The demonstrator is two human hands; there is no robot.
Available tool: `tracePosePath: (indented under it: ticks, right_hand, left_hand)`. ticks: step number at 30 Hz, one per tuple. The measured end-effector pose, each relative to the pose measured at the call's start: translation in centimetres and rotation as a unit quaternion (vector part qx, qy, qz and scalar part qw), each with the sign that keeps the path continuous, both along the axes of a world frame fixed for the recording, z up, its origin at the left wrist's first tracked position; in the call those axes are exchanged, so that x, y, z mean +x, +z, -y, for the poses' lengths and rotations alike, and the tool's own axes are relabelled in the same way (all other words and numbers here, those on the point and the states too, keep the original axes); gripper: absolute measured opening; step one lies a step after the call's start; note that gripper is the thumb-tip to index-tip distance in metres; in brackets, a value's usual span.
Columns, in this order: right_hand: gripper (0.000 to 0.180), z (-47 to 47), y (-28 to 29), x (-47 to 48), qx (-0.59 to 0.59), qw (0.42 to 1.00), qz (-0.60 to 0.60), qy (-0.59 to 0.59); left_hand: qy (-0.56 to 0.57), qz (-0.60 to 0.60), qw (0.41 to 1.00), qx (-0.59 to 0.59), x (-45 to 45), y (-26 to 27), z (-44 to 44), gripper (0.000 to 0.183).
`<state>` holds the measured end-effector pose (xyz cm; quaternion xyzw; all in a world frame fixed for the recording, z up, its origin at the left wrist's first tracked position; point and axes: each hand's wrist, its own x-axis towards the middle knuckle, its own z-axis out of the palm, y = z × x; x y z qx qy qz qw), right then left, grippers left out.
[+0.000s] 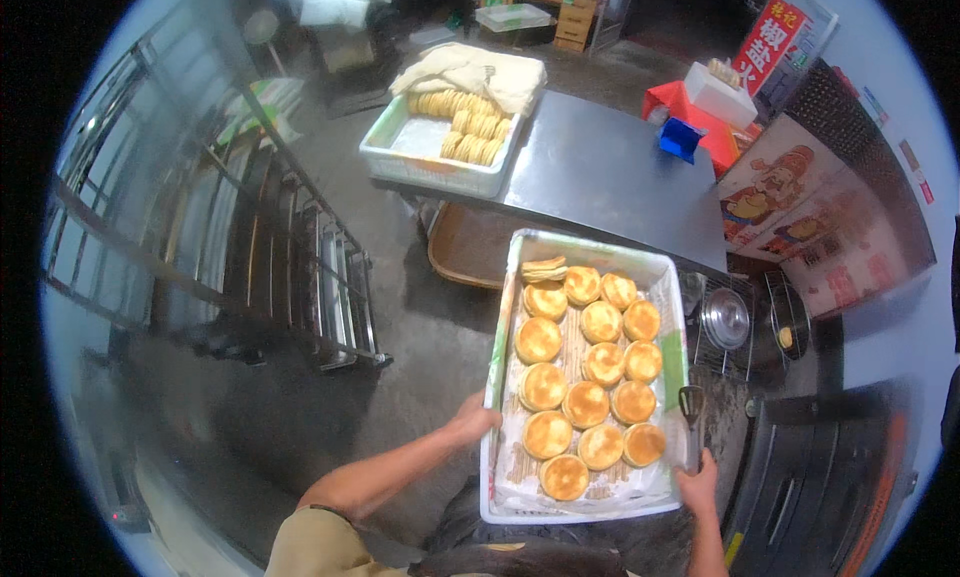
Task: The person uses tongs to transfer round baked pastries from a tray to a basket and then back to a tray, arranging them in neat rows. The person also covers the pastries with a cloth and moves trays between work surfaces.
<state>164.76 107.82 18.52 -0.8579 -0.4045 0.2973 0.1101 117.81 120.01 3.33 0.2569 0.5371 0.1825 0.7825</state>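
A white plastic crate (585,514) lined with paper lies before me, its long sides running away from my body. Several round golden-brown flatbreads (586,404) stand in it, with one tilted on its side at the far left corner. My left hand (478,421) grips the crate's left wall, its fingers partly hidden. At the near right, my right hand (697,481) holds the crate's rim together with a dark slotted utensil (691,408), whose head points away from me.
Beyond is a metal table (615,164) bearing a white crate (435,173) of stacked pale flatbreads, partly covered by a cloth (472,74). A metal tray rack (300,277) stands left. Wire racks (727,352) and a dark appliance (810,457) are at right.
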Motion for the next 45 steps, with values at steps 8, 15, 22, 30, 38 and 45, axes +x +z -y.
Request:
tracePosePath:
  ticks: [8, 15, 22, 30, 38, 45]
  right_hand:
    - [0.076, -1.8, 3.1, -5.0, 0.09, 0.993, -0.064, -0.033]
    - [0.047, -2.4, -0.8, -4.1, 0.187, 0.977, -0.105, -0.02]
    - [0.045, -1.1, -4.2, -2.6, 0.18, 0.979, 0.066, 0.069]
    - [0.057, 2.0, -7.4, -4.0, 0.128, 0.981, 0.14, 0.049]
    - [0.062, -6.2, -4.8, -16.0, 0.143, 0.98, 0.125, 0.066]
    - [0.041, -21.8, -2.3, -21.7, 0.247, 0.855, 0.347, 0.296]
  left_hand:
    - [-0.065, -0.07, 0.993, 0.071, -2.3, 2.6, -7.0, 0.042]
    - [-0.039, -0.064, 0.995, 0.062, -0.9, 3.3, -8.6, 0.042]
    - [0.026, -0.159, 0.973, 0.166, 3.4, -1.0, -4.4, 0.06]
    - [0.013, -0.286, 0.896, 0.34, 2.9, -1.2, 7.6, 0.089]
    - [-0.333, -0.244, 0.844, 0.341, -5.3, 0.8, 6.9, 0.073]
    - [-0.315, -0.059, 0.898, 0.302, -17.0, 3.3, 3.6, 0.051]
